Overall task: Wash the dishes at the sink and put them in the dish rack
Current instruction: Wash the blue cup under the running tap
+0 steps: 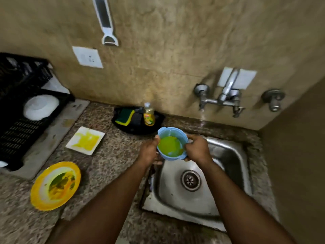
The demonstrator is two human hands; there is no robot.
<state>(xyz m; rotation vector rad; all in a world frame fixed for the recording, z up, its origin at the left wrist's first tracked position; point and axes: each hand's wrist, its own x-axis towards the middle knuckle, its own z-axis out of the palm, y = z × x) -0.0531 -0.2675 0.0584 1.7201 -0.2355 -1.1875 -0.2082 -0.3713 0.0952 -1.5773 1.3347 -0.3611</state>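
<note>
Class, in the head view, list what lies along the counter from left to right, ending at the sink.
Dish rack → yellow plate → square plate → soap bottle → blue bowl → sink.

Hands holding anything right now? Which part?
Both hold the small blue plastic bowl with yellow-green residue, by its rim: left hand on the left side, right hand on the right side, over the steel sink's edge.

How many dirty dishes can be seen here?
3. A blue bowl with green residue is held over the sink's near-left corner by both hands; a white square plate and a round yellow plate lie on the counter to the left. None seems hidden.
</note>
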